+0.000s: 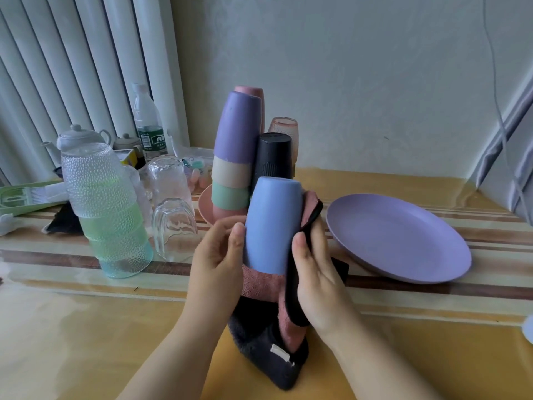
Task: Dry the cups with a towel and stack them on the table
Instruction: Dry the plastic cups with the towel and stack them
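Striped yellow table (403,301) against a pale wall, ribbed radiator at 10 o'clock.
At centre, the left hand (219,255) grips an inverted blue cup (272,223); the right hand (317,272) clamps the pink-and-black towel (259,284) against it. Stacked cups (235,148) stand at 12 o'clock, a purple plate (401,238) at 3, stacked dimpled glasses (106,209) at 9.

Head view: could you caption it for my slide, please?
Both hands wipe blue cup with towel.

A pale, faintly mottled wall (360,67) rises behind the surface (86,327), which wears a glossy yellow cloth with brown stripes. White vertical blinds (72,59) hang at the left in soft daylight.
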A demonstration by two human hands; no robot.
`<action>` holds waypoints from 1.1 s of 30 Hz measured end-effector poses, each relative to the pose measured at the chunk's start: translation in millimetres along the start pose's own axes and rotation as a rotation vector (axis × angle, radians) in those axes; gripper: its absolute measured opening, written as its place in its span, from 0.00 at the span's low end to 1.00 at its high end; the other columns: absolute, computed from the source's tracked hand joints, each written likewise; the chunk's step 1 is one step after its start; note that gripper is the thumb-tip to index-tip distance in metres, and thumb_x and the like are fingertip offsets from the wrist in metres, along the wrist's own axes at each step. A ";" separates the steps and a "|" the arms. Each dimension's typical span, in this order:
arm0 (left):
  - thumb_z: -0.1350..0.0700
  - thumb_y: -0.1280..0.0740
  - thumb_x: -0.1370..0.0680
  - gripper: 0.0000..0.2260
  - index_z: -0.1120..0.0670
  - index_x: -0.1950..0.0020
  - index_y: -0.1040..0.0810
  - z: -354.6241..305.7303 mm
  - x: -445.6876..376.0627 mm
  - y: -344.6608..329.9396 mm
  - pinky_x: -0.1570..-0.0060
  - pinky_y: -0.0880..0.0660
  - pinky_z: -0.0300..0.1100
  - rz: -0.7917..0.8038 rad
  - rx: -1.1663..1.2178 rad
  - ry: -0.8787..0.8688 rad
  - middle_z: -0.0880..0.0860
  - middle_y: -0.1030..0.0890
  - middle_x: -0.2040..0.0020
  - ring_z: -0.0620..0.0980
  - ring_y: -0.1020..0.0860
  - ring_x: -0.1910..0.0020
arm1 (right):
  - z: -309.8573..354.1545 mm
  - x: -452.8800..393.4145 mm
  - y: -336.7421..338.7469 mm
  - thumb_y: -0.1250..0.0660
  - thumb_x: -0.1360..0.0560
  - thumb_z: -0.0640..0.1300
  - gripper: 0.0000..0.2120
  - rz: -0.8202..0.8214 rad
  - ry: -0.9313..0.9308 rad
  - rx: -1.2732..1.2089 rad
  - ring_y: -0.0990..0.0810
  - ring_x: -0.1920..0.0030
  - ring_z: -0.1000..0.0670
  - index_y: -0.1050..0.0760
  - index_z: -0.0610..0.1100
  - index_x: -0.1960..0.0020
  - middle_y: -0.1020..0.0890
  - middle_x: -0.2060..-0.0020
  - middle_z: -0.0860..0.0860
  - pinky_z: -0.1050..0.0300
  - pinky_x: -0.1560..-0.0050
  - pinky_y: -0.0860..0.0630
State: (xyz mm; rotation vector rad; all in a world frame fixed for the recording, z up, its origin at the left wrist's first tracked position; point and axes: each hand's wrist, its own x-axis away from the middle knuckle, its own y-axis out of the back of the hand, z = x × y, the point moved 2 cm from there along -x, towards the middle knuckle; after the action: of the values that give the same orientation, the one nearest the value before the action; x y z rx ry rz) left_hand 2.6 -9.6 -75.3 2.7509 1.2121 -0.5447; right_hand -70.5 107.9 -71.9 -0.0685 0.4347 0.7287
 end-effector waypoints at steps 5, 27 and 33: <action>0.31 0.36 0.35 0.27 0.46 0.43 0.26 3.2 4.5 -3.1 0.61 0.30 0.25 0.099 -0.155 0.059 0.40 0.20 0.54 0.33 0.22 0.57 | -7.4 1.7 -17.3 0.50 0.20 0.55 0.23 0.030 0.123 0.151 0.47 0.26 0.63 0.50 0.58 0.27 0.45 0.25 0.62 0.67 0.28 0.47; 0.37 0.29 0.37 0.25 0.49 0.45 0.23 1.8 -2.3 3.1 0.45 0.24 0.49 0.226 0.244 0.288 0.52 0.18 0.46 0.50 0.20 0.47 | -8.6 1.0 -0.5 0.46 0.26 0.68 0.32 0.043 -0.123 -0.152 0.40 0.27 0.58 0.42 0.57 0.26 0.35 0.28 0.61 0.50 0.26 0.43; 0.42 0.37 0.22 0.13 0.50 0.56 0.22 -2.8 -3.1 4.7 0.63 0.30 0.35 -0.038 -0.017 0.000 0.44 0.20 0.65 0.39 0.26 0.64 | -3.6 0.9 -5.7 0.50 0.22 0.52 0.20 0.052 0.013 -0.037 0.44 0.31 0.72 0.47 0.65 0.31 0.39 0.35 0.79 0.78 0.37 0.43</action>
State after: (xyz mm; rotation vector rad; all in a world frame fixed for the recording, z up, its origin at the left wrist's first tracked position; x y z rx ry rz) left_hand 5.0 -14.4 -71.9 2.7189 1.2661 -0.5347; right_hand -67.5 103.4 -76.0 -0.0968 0.4368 0.7876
